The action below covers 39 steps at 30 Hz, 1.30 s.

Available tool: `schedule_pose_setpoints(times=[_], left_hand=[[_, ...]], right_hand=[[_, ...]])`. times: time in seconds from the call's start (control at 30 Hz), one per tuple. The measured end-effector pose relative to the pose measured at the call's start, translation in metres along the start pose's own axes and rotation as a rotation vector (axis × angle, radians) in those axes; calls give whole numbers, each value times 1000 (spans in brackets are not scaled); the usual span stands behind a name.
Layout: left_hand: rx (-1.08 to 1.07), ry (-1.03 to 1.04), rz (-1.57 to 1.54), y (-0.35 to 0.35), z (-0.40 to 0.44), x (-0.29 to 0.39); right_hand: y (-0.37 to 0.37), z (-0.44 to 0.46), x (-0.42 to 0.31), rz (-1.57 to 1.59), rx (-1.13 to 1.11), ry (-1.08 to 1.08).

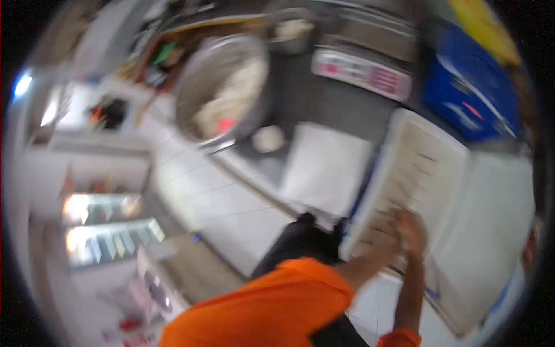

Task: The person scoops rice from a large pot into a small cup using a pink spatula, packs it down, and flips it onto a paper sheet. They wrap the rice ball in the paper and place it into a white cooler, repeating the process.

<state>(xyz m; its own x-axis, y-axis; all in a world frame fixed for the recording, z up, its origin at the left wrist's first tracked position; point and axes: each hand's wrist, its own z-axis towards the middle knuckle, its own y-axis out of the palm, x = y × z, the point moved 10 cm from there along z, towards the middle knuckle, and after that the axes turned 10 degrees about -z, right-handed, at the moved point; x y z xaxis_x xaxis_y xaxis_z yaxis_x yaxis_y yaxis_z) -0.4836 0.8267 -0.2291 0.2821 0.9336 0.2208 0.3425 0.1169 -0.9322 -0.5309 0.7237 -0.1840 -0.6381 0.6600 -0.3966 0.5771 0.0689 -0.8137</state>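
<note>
Both hands meet over a long white tray, near its lower end. My left hand reaches in from the left, below an orange sleeve, and partly overlaps the other hand. Beside it, my right hand comes up from the bottom of the view. Motion blur smears the fingers of both, and I cannot make out anything in them. Thin dark marks or small pieces run in a line along the tray's inside.
Left of the tray lie a white sheet or board and a pale round thing. A large metal bowl holds whitish material. A scale and a blue container stand beyond. A pale lid or board lies right.
</note>
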Motion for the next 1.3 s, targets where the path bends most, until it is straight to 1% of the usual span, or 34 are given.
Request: schedule_pose_setpoints(times=[0.03,0.07,0.1,0.13,0.17,0.2,0.23,0.27,0.3,0.33,0.4,0.43,0.47,0.5,0.53,0.57,0.6,0.63,0.67,0.7,0.73,0.8,0.83,0.87,0.9,0.93,1.0,1.03,1.1,1.13,1.2,1.23,1.27,1.3], left_hand=[[-84,-93,-64,2,-24,-35],[-150,-144,-166,-5,-42,-48],[-177,-147,-268,-19,-37,-53],[-186,-96,-374,-44,-20,-47],[-189,-39,-484,-67,-5,-39],[-194,4,-588,-90,1,-40],[-196,44,-681,-110,-36,-51],[-193,85,-766,-134,-59,-71],[-191,131,-843,-152,-58,-71],[-9,166,-936,-178,-81,-94],[276,226,-992,-189,-157,-149],[285,226,-1030,-192,-206,-184],[318,9,-1219,-181,-249,-227],[434,5,-1298,-150,-293,-258],[505,-206,-1465,-134,-342,-296],[465,-357,-1479,-99,-383,-323],[324,-603,-1561,-66,-420,-346],[386,-660,-1699,10,-445,-360],[550,-610,-1828,4,-467,-374],[625,-754,-1783,4,-496,-409],[742,-851,-1955,12,-508,-418],[698,-937,-2076,23,-510,-438],[685,-914,-2081,26,-500,-445],[768,-898,-2183,34,-487,-450],[845,-880,-2286,26,-475,-454],[818,-856,-2291,17,-462,-455],[616,-428,-3016,-47,-412,-425],[566,-407,-3017,-56,-396,-419],[176,-306,-3054,-76,-363,-384],[141,-290,-3039,-80,-351,-375],[54,-453,-2856,-63,-331,-357],[166,-513,-2801,-49,-316,-360],[148,-509,-2788,-57,-306,-352],[287,-575,-2321,-71,-300,-368]], right_hand=[[45,24,42,201,-270,102],[73,38,74,213,-183,79],[110,49,110,340,-263,36],[100,43,124,458,-319,46],[64,28,111,421,-333,92],[3,27,90,277,-76,104],[-61,27,44,125,183,93],[-83,31,10,87,178,97],[-123,30,-17,207,398,155],[-156,27,-43,329,634,203],[-157,48,-104,366,753,129],[-138,68,-139,588,781,33],[-116,92,-192,869,708,-93],[-109,105,-250,667,661,-64],[-96,122,-302,493,602,-138],[-62,144,-332,417,596,-208],[-52,158,-370,331,561,-233],[-39,173,-400,193,532,-275],[-25,188,-425,56,499,-317],[-10,209,-444,-68,426,-279],[9,218,-451,-162,345,-243],[31,228,-441,-116,344,-228],[40,229,-432,-61,339,-224],[33,220,-430,-70,351,-206],[17,204,-427,100,381,-196],[2,186,-423,271,414,-187],[-11,155,-414,337,409,-166],[-16,138,-408,409,387,-168],[-33,103,-397,345,432,-124],[-39,87,-391,293,450,-109],[-45,53,-366,297,531,-92],[-48,32,-341,299,606,63],[-48,7,-316,302,673,221],[-42,-17,-293,344,726,311]])
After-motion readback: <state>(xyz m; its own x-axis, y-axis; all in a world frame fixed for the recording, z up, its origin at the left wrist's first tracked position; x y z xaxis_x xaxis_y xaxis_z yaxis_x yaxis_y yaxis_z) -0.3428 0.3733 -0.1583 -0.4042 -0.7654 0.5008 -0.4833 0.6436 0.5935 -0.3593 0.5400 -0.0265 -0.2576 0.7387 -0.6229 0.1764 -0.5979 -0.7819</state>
